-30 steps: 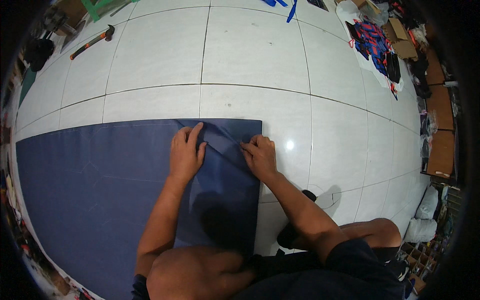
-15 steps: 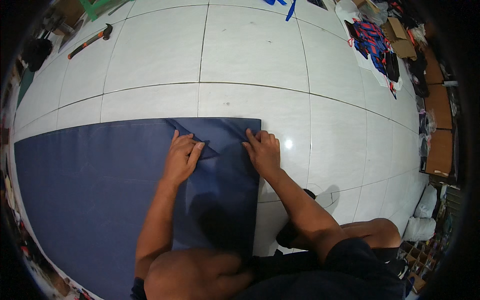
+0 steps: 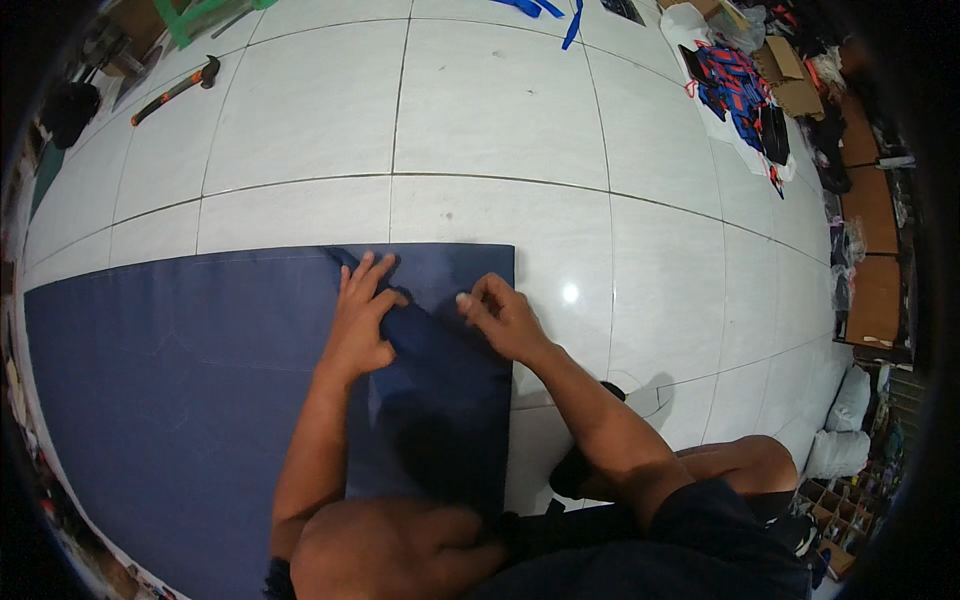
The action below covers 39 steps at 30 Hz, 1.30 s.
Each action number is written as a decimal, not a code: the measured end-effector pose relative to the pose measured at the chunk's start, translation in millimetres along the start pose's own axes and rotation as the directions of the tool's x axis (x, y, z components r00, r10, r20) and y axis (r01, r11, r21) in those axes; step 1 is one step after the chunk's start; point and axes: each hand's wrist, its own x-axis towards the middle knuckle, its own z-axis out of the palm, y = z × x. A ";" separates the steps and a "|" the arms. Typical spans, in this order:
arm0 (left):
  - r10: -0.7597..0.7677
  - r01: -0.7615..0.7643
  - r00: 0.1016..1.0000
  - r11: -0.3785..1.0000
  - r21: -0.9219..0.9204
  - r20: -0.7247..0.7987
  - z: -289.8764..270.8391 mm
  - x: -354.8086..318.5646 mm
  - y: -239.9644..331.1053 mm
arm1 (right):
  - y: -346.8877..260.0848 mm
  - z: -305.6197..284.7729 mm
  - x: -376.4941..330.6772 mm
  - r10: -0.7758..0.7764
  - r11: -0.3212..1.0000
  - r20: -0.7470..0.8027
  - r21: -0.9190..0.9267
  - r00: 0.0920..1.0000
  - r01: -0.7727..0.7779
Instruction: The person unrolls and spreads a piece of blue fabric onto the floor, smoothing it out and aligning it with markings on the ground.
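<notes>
Here we see a hammer (image 3: 178, 88) lying far off at the upper left of the white tiled floor (image 3: 500, 110). The navy fabric sheet (image 3: 160, 360) is spread flat on that floor in front of us. Our left hand (image 3: 362, 320) presses flat on it, fingers spread, beside a folded strip. Our right hand (image 3: 503, 318), just apart, pinches that fold near the sheet's right edge.

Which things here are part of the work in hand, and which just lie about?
In hand: dark blue sheet, left hand, right hand.
Lying about: hammer, blue strips, cardboard boxes, pile of blue and red pieces.
</notes>
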 end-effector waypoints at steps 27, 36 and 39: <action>0.008 -0.028 0.995 0.979 -0.201 -0.100 -4.9 -20.2 -5.7 | 33.8 -5.7 10.5 -0.527 0.713 -0.289 -0.662 0.799 0.230; -0.215 0.206 0.951 0.977 -0.061 -0.223 2.0 -8.2 9.7 | 50.7 -0.5 14.9 -0.685 0.589 -0.268 -0.750 0.677 0.300; -0.164 0.186 0.907 0.982 0.019 -0.387 5.8 -2.2 15.0 | 42.1 -0.2 6.5 -0.582 0.772 -0.177 -0.427 0.794 0.471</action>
